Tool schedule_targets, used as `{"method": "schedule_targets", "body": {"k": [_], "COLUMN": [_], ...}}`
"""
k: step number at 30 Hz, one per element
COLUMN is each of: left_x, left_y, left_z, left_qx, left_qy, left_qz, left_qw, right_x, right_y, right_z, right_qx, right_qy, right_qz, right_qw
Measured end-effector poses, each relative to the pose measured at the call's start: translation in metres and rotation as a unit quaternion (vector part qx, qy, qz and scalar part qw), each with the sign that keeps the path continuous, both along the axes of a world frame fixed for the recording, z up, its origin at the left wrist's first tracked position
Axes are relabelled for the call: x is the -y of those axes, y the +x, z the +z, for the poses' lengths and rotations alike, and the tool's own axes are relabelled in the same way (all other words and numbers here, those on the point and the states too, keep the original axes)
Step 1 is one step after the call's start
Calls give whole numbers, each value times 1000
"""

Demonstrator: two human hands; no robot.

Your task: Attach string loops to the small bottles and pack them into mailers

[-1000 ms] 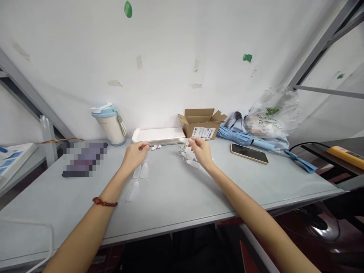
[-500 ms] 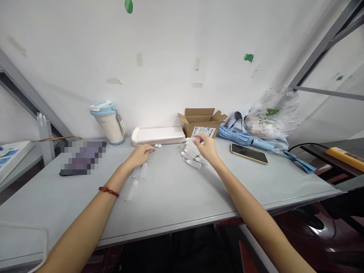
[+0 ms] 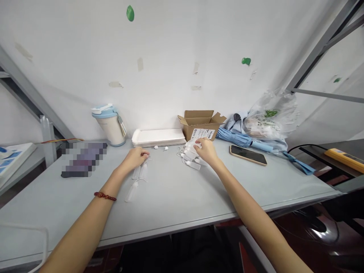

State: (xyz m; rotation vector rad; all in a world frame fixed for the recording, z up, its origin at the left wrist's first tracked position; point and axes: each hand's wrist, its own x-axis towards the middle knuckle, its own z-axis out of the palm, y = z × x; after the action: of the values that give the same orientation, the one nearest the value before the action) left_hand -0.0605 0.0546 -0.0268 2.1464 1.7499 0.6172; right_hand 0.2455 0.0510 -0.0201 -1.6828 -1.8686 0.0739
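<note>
My left hand (image 3: 135,158) rests low over the table with its fingers curled together; whatever they hold, if anything, is hidden. Just below it lie small translucent plastic bottles (image 3: 131,190) with thin white loops, partly covered by the hand. Two small white pieces (image 3: 165,149) sit apart on the table beyond its fingertips. On the right, my right hand (image 3: 207,148) is at a pile of similar translucent bottles (image 3: 192,164), thumb and fingers closed around one at the top of the pile.
An open cardboard box (image 3: 199,125) stands behind the pile, beside a stack of white trays (image 3: 159,137). A tumbler (image 3: 109,125) and a blurred dark item (image 3: 85,159) are at left. A phone (image 3: 248,154), blue umbrella (image 3: 236,136) and plastic bag (image 3: 267,117) lie right.
My left hand has drawn back left and slightly down from the two small white pieces, which now lie farther apart. My right hand has lowered slightly toward the pile of bottles.
</note>
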Motion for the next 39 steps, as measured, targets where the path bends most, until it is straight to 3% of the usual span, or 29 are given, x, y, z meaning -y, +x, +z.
{"method": "schedule_targets", "body": {"k": [4, 8, 10, 13, 16, 18, 20, 28, 33, 39], "left_x": [1, 3, 5, 11, 20, 25, 29, 34, 41, 41], "left_y": [-4, -5, -3, 0, 4, 6, 6, 8, 17, 31], "left_z": [0, 2, 6, 16, 28, 35, 39, 40, 43, 31], "left_qx": [-8, -1, 18, 66, 158, 208, 217, 110, 149, 217], "left_qy": [6, 6, 7, -1, -70, -114, -132, -138, -176, -242], "left_qz": [-1, 9, 21, 55, 69, 61, 56, 22, -12, -28], "left_qw": [1000, 1000, 1000, 996, 983, 970, 966, 984, 973, 945], "right_x": [3, 9, 16, 33, 52, 60, 63, 61, 65, 67], "right_y": [-4, -17, -29, -53, -75, -83, -87, -84, -87, -88], "right_z": [-1, -6, -10, -17, -22, -24, -26, -25, -24, -25], "right_qx": [31, 18, -4, -25, 13, 38, 47, 23, 35, 67], "right_qy": [29, 122, 153, 126, 78, 54, 37, 5, -9, -35], "right_qz": [-3, 36, 103, 229, 342, 378, 392, 390, 406, 410], "right_qw": [999, 992, 983, 965, 936, 923, 918, 920, 913, 909]}}
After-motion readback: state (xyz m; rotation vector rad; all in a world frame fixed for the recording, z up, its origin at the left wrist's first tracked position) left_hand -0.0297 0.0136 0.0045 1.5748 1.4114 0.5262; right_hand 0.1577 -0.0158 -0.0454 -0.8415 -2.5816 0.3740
